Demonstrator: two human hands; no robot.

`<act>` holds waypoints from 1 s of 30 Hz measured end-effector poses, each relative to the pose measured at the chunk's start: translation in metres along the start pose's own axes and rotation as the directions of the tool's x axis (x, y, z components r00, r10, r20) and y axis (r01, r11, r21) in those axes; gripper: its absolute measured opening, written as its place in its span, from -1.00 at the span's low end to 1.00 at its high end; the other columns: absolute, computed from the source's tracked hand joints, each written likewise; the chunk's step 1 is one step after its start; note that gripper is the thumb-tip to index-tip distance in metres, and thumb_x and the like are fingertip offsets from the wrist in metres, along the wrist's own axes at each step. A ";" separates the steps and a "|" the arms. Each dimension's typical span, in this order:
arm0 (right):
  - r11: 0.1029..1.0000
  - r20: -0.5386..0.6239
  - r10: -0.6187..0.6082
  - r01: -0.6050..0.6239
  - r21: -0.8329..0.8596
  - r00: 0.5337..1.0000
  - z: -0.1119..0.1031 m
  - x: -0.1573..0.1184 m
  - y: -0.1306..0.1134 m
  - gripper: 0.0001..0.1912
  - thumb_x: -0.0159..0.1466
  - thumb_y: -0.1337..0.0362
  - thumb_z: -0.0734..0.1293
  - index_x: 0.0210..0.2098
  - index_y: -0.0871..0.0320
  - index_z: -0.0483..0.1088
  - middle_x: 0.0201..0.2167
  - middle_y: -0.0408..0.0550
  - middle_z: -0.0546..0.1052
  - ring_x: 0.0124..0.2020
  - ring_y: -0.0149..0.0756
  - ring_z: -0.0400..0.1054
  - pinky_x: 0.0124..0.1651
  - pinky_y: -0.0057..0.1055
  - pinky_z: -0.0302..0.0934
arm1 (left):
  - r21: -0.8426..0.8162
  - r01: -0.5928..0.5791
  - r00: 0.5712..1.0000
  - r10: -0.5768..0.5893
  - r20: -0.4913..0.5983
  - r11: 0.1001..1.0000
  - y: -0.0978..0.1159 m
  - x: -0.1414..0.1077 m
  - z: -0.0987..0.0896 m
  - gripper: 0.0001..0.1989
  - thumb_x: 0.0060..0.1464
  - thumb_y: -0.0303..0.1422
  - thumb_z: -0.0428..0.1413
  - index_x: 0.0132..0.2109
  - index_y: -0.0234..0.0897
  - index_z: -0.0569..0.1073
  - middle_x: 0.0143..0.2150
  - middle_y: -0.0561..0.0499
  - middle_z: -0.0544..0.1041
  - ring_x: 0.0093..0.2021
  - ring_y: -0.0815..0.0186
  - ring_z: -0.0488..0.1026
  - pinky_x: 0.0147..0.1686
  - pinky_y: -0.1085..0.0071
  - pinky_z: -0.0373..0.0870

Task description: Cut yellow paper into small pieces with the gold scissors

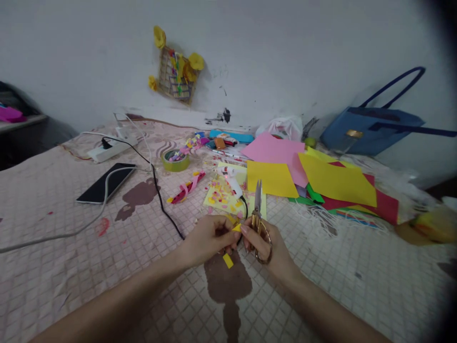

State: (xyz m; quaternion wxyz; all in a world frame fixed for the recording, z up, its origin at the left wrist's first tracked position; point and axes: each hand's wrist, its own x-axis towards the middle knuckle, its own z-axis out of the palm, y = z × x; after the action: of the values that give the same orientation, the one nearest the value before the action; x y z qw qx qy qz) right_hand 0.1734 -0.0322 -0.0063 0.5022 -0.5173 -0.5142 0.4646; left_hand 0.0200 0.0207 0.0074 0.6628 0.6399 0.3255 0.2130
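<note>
My left hand (209, 239) is closed in a pinch on a small piece of yellow paper (237, 227). My right hand (276, 247) grips gold-handled scissors (257, 202) whose blades point up and away from me, while its thumb and finger meet the same yellow piece. Just below my left fingers shows a small yellow paper rectangle (227, 260); whether it lies on the cloth or hangs from the fingers I cannot tell. Beyond my hands, a white glue gun (233, 185) with a red light rests on a pale yellow sheet (262, 207) strewn with paper scraps (219, 197).
Yellow sheets (273, 178) and a pink sheet (273, 150) lie right of the glue gun, near tangled white string (326, 221). Leftward are a tape roll (174, 163), a phone (106, 183) and a power strip (110, 148). A black cord (160, 200) crosses the cloth. A blue bag (371, 128) stands at back right.
</note>
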 end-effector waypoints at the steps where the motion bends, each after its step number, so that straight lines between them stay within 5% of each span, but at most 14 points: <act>1: 1.000 0.001 0.004 -0.004 -0.002 1.000 0.000 0.000 0.000 -0.77 0.21 0.16 0.24 -0.49 0.17 0.27 -0.64 -0.22 0.29 -0.60 -0.46 0.14 -0.52 -0.51 0.01 | 0.004 0.002 1.000 -0.002 -0.001 1.000 0.001 -0.001 0.000 -0.75 0.02 -0.24 0.08 -0.45 -0.36 0.32 -0.54 0.08 0.38 -0.58 0.51 0.27 -0.60 0.58 0.15; 10: 0.995 -0.007 -0.026 0.025 -0.096 1.000 -0.002 0.001 -0.001 -0.73 0.19 0.14 0.24 -0.54 0.16 0.24 -0.69 -0.23 0.28 -0.64 -0.46 0.12 -0.56 -0.51 0.01 | -0.056 0.031 0.999 -0.028 0.047 0.998 0.004 -0.001 -0.003 -0.73 0.01 -0.20 0.08 -0.39 -0.37 0.34 -0.48 0.06 0.40 -0.53 0.50 0.29 -0.53 0.56 0.22; 21: 0.997 -0.017 0.061 -0.060 0.040 0.998 0.000 -0.001 0.002 -0.70 0.20 0.08 0.25 -0.52 0.15 0.24 -0.68 -0.25 0.26 -0.65 -0.47 0.10 -0.57 -0.50 -0.02 | -0.108 0.037 0.999 -0.039 -0.017 0.993 0.001 -0.001 -0.002 -0.72 -0.03 -0.20 0.11 -0.44 -0.35 0.32 -0.54 0.10 0.38 -0.58 0.51 0.27 -0.55 0.55 0.19; 30: 0.999 -0.048 0.034 -0.035 -0.019 0.998 0.000 -0.003 0.002 -0.68 0.23 0.08 0.21 -0.54 0.15 0.26 -0.68 -0.23 0.27 -0.64 -0.45 0.12 -0.56 -0.49 -0.02 | -0.157 0.037 0.996 -0.048 -0.070 0.987 0.003 0.001 -0.004 -0.68 -0.06 -0.14 0.12 -0.42 -0.35 0.30 -0.54 0.09 0.40 -0.59 0.52 0.29 -0.55 0.56 0.22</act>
State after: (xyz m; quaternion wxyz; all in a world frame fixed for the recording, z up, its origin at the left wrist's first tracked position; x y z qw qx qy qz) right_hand 0.1739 -0.0353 -0.0086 0.5011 -0.5419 -0.4976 0.4556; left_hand 0.0177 0.0246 0.0100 0.7026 0.5709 0.3455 0.2469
